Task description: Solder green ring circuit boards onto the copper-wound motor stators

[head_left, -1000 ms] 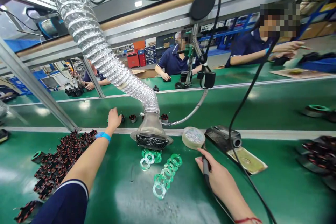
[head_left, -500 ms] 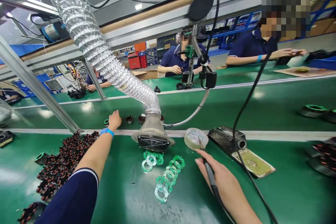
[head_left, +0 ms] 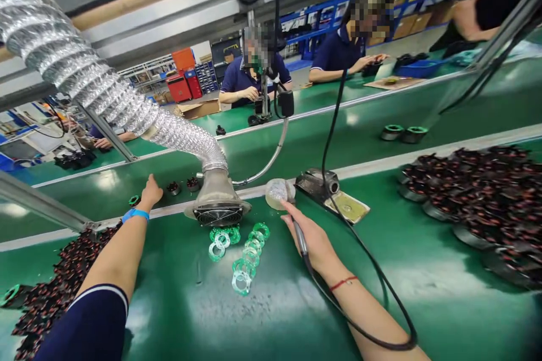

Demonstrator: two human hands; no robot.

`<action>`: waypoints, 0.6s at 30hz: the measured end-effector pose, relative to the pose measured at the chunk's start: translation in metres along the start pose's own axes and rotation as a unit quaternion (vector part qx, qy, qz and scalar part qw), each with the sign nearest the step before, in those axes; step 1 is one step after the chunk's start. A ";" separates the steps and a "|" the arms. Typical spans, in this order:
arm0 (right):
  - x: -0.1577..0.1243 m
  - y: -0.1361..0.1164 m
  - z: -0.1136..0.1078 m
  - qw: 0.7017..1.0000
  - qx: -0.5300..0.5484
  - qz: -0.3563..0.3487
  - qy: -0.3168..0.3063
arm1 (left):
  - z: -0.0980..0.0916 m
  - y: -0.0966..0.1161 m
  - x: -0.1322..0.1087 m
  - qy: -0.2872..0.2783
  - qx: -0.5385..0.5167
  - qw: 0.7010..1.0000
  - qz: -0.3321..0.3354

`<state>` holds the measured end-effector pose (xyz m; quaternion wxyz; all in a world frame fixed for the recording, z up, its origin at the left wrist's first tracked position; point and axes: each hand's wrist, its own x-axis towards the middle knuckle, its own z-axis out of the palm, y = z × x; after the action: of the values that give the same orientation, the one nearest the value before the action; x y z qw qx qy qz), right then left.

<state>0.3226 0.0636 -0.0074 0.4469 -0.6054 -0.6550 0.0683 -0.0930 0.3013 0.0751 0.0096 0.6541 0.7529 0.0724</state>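
Observation:
My left hand (head_left: 151, 193) is stretched out over the green ledge behind the bench, fingers curled down and their tips hidden. What they hold, if anything, does not show. Just left of it sits a motor stator with a green ring (head_left: 134, 200); dark stators (head_left: 173, 188) stand to its right. My right hand (head_left: 311, 237) is closed around a soldering iron (head_left: 301, 238), its tip end near a round, pale dish (head_left: 277, 194) with silvery contents. Between my arms lie green ring-shaped circuit boards (head_left: 253, 248), overlapping in a row, beside a smaller cluster (head_left: 220, 243).
A fume extractor hood (head_left: 218, 203) on a silvery flexible duct (head_left: 127, 101) hangs between my hands. Right of the dish is an iron stand (head_left: 315, 183) with a yellow sponge (head_left: 351, 207). Stators are heaped left and right (head_left: 478, 203). A cable loops by my right forearm. Co-workers sit opposite.
The view has swung right, bringing the right-hand stator heap into sight. My left hand stays at the same spot by the stators. My right hand still holds the soldering iron by the dish.

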 end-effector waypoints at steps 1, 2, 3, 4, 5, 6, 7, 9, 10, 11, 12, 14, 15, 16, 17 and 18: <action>0.001 0.001 0.000 1.000 -0.006 0.003 -0.002 | 0.000 0.001 0.001 -0.009 -0.010 1.000 0.010; 0.001 0.002 0.000 1.000 -0.015 0.002 -0.008 | 0.001 0.002 0.002 -0.018 -0.022 0.999 0.021; 0.001 0.002 0.001 1.000 -0.023 -0.001 -0.013 | 0.002 0.003 0.001 -0.025 -0.033 0.999 0.034; 0.001 0.003 0.002 0.999 -0.030 -0.005 -0.018 | 0.003 0.005 0.000 -0.029 -0.045 0.997 0.047; 0.001 0.004 0.003 0.999 -0.038 -0.007 -0.025 | 0.005 0.006 -0.002 -0.032 -0.056 0.996 0.059; 0.001 0.004 0.005 0.998 -0.049 -0.004 -0.030 | 0.007 0.007 -0.005 -0.034 -0.067 0.995 0.072; 0.001 0.004 0.006 0.998 -0.060 0.001 -0.035 | 0.008 0.008 -0.009 -0.035 -0.077 0.993 0.085; 0.000 0.004 0.009 0.996 -0.077 0.010 -0.035 | 0.010 0.010 -0.019 -0.036 -0.093 0.989 0.109; 0.000 0.003 0.010 0.996 -0.082 0.009 -0.035 | 0.011 0.011 -0.024 -0.038 -0.099 0.987 0.119; 0.000 0.003 0.010 0.996 -0.086 0.006 -0.033 | 0.011 0.012 -0.029 -0.041 -0.104 0.985 0.128; 0.000 0.002 0.011 0.995 -0.090 0.005 -0.033 | 0.011 0.014 -0.034 -0.045 -0.108 0.984 0.134; 0.000 0.003 0.011 0.995 -0.096 0.004 -0.036 | 0.012 0.019 -0.040 -0.057 -0.112 0.983 0.133; 0.000 0.003 0.011 0.994 -0.098 0.006 -0.038 | 0.012 0.022 -0.041 -0.064 -0.111 0.984 0.123; 0.000 0.005 0.012 0.994 -0.100 0.009 -0.038 | 0.012 0.026 -0.039 -0.070 -0.107 0.986 0.106; -0.001 0.006 0.012 0.994 -0.101 0.011 -0.037 | 0.012 0.031 -0.036 -0.077 -0.102 0.988 0.083; -0.001 0.008 0.012 0.994 -0.101 0.012 -0.035 | 0.012 0.036 -0.032 -0.084 -0.094 0.990 0.056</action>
<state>0.3200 0.0700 -0.0202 0.3597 -0.6527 -0.6662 0.0283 -0.0514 0.2761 0.0652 0.1304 0.6950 0.7017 0.0876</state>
